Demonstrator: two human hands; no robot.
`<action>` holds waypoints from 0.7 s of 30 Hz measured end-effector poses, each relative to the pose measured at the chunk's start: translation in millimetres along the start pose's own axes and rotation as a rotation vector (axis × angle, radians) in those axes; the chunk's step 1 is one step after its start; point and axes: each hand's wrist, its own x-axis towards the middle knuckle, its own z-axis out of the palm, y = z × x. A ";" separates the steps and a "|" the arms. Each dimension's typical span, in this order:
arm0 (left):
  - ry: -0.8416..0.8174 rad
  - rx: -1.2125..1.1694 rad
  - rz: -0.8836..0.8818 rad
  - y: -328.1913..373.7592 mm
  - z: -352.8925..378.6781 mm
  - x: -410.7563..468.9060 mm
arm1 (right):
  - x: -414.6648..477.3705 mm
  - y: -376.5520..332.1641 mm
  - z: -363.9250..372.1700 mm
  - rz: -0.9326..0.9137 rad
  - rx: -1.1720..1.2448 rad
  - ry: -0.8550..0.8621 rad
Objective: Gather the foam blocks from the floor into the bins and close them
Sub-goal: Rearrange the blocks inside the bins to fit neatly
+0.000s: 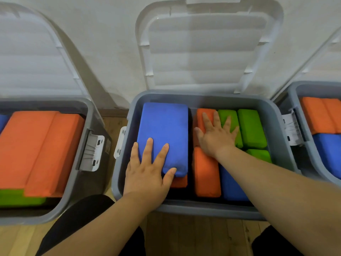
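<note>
A grey middle bin [201, 208] stands open in front of me, its clear lid [206, 50] leaning back against the wall. A large blue foam block [164, 126] lies on top at the bin's left side. My left hand [147, 174] presses flat on its near end with fingers spread. Orange blocks [206, 172], green blocks [251, 128] and another blue block [232, 187] fill the right side. My right hand [217, 135] lies flat with straight fingers across an orange block and a green block.
A left bin [77, 182] holds orange blocks [36, 150] and a green one [18, 198]; its lid is up. A right bin [295, 100] holds orange and blue blocks. White latches [94, 152] hang on the bin sides. Wooden floor [193, 237] lies below, with my dark-clothed knees.
</note>
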 end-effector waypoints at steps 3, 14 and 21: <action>-0.001 0.004 0.000 -1.5 -0.5 1.0 | 0.6 2.5 -1.9 0.001 -0.022 -0.022; -0.063 -0.079 -0.003 0.1 -12.4 -2.0 | -88.7 -3.8 -4.8 -0.151 0.844 0.012; -0.009 -0.293 0.035 8.7 -36.3 -12.2 | -108.6 -20.7 -3.6 -0.135 1.109 -0.221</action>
